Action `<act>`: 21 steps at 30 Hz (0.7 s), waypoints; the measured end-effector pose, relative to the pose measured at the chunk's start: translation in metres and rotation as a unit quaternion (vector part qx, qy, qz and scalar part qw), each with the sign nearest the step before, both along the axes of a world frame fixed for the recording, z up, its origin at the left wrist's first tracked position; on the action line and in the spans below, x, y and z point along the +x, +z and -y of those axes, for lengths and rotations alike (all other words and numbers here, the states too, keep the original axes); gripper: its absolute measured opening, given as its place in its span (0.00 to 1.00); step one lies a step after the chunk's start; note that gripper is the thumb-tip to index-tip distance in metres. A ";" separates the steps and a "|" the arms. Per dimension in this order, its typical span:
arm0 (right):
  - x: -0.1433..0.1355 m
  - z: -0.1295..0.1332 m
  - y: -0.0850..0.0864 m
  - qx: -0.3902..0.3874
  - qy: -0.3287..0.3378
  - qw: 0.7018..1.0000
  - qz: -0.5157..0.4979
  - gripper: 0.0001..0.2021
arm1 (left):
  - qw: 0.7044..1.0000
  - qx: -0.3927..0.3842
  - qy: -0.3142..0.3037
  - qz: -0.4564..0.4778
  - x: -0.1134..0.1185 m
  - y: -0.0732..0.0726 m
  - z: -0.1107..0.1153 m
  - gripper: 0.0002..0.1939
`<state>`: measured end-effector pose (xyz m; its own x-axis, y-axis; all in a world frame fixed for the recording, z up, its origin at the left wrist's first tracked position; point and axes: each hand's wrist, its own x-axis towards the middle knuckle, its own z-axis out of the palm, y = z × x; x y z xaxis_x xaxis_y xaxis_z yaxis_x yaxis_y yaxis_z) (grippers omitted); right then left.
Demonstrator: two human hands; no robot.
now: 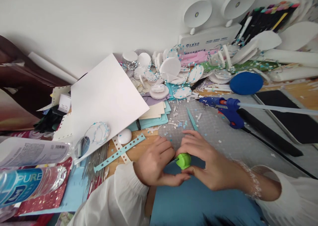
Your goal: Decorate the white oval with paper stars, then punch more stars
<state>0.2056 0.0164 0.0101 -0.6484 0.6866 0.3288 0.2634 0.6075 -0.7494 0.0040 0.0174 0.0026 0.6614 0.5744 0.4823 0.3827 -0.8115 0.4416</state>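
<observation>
A small bright green craft punch [184,161] sits between the thumb and fingers of my right hand [207,159], which is closed around it. A blue sheet of paper [196,203] lies below and runs up to the punch. My left hand [159,163] is closed at the left of the punch, fingers curled and thumb across the blue sheet, seeming to grip its edge; the fingertips are hidden. Farther left, a light blue paper strip [120,152] with punched star-like holes crosses a cream strip [125,157].
A grey cutting mat [174,133] carries paper bits, teal tweezers [192,118], a blue glue gun [223,108] and a phone [285,113]. White foam discs [170,66] crowd the back. At left are a white board [106,93], wire stems [95,163] and a water bottle [29,183].
</observation>
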 end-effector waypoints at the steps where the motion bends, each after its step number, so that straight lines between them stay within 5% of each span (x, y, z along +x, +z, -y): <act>1: 0.000 0.000 0.000 -0.002 0.000 1.000 0.001 0.10 | 1.000 -0.002 -0.001 0.003 0.000 0.000 0.000 0.20; 10: 0.004 -0.007 -0.001 0.006 -0.029 1.000 -0.002 0.06 | 0.996 -0.088 0.017 0.010 -0.002 0.007 -0.001 0.27; 21: 0.010 -0.010 -0.001 0.001 -0.050 0.998 0.027 0.12 | 0.998 -0.060 0.025 -0.019 -0.001 0.000 0.002 0.14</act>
